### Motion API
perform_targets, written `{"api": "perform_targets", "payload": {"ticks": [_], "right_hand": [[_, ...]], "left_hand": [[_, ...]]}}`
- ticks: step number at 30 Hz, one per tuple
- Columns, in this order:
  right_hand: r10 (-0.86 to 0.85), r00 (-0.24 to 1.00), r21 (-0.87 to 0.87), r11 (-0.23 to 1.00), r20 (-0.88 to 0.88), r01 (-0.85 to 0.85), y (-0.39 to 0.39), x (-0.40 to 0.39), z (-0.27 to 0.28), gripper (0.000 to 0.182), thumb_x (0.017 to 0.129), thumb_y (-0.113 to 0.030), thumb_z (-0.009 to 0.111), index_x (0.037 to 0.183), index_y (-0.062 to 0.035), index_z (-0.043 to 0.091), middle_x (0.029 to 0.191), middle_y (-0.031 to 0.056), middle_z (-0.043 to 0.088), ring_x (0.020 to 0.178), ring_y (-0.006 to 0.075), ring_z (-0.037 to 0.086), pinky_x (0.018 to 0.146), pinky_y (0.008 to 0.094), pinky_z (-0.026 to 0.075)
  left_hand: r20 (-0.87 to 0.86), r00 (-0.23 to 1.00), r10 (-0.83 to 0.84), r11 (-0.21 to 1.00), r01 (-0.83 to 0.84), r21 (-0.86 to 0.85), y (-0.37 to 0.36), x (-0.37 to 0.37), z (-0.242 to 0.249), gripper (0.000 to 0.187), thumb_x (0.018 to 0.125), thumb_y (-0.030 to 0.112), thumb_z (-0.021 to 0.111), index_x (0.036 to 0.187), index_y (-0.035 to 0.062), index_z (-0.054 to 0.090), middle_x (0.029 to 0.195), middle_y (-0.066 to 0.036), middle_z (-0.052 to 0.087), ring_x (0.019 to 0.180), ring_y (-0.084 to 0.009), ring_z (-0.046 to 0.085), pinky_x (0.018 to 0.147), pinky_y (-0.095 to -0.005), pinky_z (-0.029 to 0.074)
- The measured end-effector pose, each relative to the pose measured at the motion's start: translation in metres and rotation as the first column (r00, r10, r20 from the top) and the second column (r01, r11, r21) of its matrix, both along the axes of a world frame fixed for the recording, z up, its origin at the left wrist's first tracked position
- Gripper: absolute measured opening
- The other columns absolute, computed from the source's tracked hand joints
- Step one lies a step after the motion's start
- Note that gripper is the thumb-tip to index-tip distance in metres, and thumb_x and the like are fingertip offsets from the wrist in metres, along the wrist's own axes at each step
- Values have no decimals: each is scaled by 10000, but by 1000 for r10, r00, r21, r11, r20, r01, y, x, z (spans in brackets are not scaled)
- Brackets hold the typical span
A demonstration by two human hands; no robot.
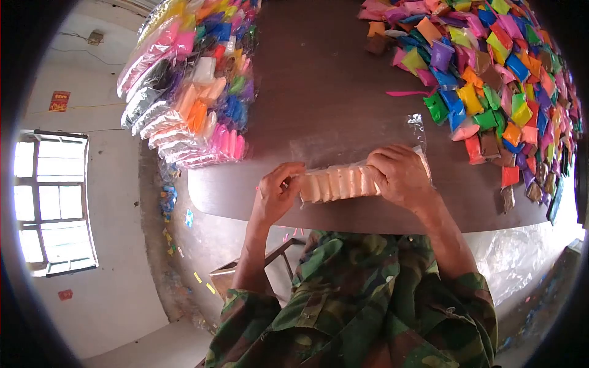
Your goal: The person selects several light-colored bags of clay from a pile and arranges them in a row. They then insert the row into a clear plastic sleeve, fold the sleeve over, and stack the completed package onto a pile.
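Observation:
A clear plastic bag (pixel 380 145) lies near the table's front edge, with a row of peach-coloured packets (pixel 336 184) lined up inside along its near side. My left hand (pixel 279 189) pinches the bag at its left end, fingers curled and thumb against them. At the other end, my right hand (pixel 402 176) is closed over the bag, its fingers bent on the plastic beside the last packets. The bag's loose, see-through part spreads flat on the table beyond the packets. What lies under my right palm is hidden.
The dark brown table (pixel 307 80) has a rounded front edge. Filled bags of coloured packets (pixel 196 92) are stacked on the left. A large heap of small colourful packets (pixel 491 80) covers the right, with a pink strip (pixel 408 94) beside it. A stool (pixel 227 270) stands below.

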State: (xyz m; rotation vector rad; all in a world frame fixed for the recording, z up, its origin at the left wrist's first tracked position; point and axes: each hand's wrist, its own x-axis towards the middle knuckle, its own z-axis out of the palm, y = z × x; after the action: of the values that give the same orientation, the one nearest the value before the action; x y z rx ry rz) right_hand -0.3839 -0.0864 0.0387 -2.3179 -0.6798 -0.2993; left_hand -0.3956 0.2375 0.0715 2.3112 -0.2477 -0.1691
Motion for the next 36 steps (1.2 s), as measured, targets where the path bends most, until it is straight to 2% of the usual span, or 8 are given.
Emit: {"api": "perform_targets", "payload": {"ticks": [7,10,13,16,22,25,28,36], "right_hand": [[5,1000,-14,1000,-19,-6,3,-1,6,116,952,-168,718,942,-61,673,939,116,729,939,355,711,907,480,548],[12,1000,-23,1000,-16,-13,2,0,8,120,954,-157,722,938,-53,664,929,118,725,934,358,711,905,479,549],[15,1000,-27,1000,-8,-15,3,0,8,122,957,-151,724,934,-49,661,923,119,722,927,361,712,896,476,553],[20,1000,-31,999,-7,-20,3,1,10,123,962,-153,723,937,-47,666,916,119,722,920,359,717,884,470,557],[15,1000,-21,1000,-1,-15,4,0,11,128,955,-156,734,943,-43,676,906,117,724,920,354,723,877,475,558],[15,1000,-19,1000,-3,-15,4,-1,10,127,953,-159,737,940,-45,682,915,119,729,920,354,723,878,478,557],[18,1000,-25,1000,-16,-19,3,-2,9,126,955,-167,732,938,-50,689,925,118,734,920,352,722,882,476,555],[-2,1000,-3,1000,6,2,4,-1,1,99,943,-165,713,915,-74,683,906,99,720,914,342,719,866,476,548]], "left_hand": [[-18,998,-66,985,62,-159,12,7,-21,147,1015,99,762,1117,-7,768,956,-73,787,775,-110,703,693,-297,571],[-215,975,-49,989,17,-148,16,13,-19,130,1023,101,758,1103,0,774,894,-55,774,756,-101,701,672,-292,568],[-247,968,-47,990,12,-142,17,15,-17,135,1034,105,751,1121,5,777,899,-46,773,764,-100,705,668,-288,569],[-194,979,-55,983,19,-181,16,14,-19,184,1010,106,769,1161,1,777,930,-67,779,754,-110,703,671,-295,575],[311,945,-98,995,103,0,-9,11,-4,273,934,56,773,1200,-2,784,1093,-144,810,950,-244,769,799,-392,624],[222,956,-193,978,206,-33,-8,13,-18,235,922,70,757,1146,5,787,1090,-197,797,1016,-402,749,930,-487,591],[154,946,-284,959,281,41,-1,18,-18,260,940,72,762,1189,4,792,1153,-181,796,1038,-323,770,868,-418,621],[223,952,-207,975,219,-30,-33,10,-3,185,977,108,753,1127,5,792,1009,-169,800,978,-350,759,876,-444,584]]}}
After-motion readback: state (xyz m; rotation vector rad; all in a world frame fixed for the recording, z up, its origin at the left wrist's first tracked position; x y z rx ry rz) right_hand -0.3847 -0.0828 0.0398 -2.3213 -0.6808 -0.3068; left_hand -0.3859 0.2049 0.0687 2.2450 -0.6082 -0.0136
